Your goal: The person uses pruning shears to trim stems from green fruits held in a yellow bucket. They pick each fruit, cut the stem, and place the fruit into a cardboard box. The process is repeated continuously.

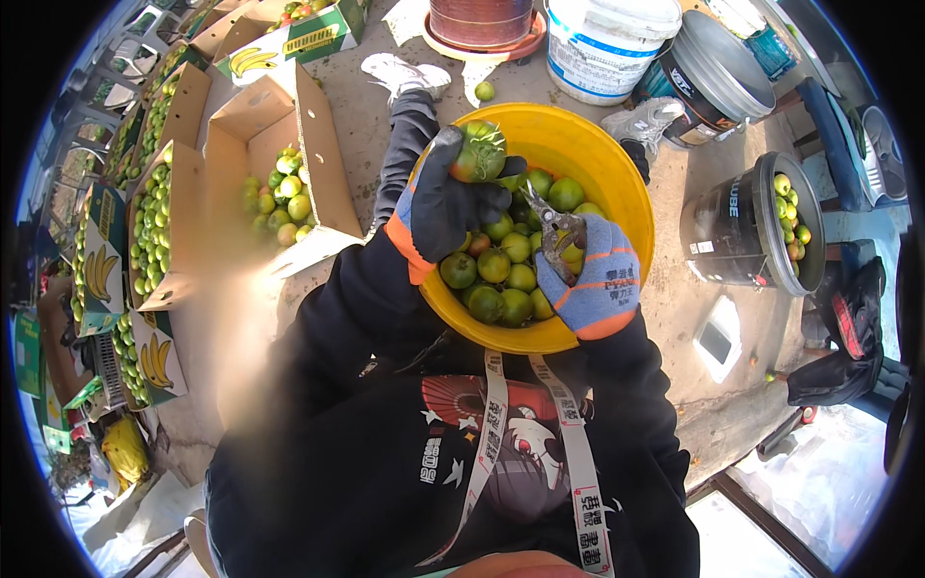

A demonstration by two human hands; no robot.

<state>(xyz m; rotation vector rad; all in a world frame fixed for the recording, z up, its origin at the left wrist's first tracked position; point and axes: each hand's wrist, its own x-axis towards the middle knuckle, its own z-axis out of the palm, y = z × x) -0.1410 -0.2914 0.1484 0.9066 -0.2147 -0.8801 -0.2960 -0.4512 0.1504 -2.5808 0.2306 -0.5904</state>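
Observation:
My left hand point(452, 206), in a black-palmed work glove with an orange cuff, holds up a green tomato point(480, 152) whose leafy calyx faces me. In my right hand point(596, 278), gloved in blue-grey and orange, is a pair of pruning snips point(556, 227). Their pointed blades slant up and left, below the raised tomato and apart from it. Both hands are over a yellow bucket point(621, 170) between my legs. Many green tomatoes point(517, 247), a few tinged red, lie in it. The snips and glove cover some of them.
Left of me an open cardboard box point(329, 159) holds tomatoes in one end; more filled boxes point(170, 238) stand beyond. A black bucket point(726, 217) with tomatoes leans at right. Ahead are a white bucket point(603, 50), a plant pot point(480, 22) and a loose tomato point(484, 91).

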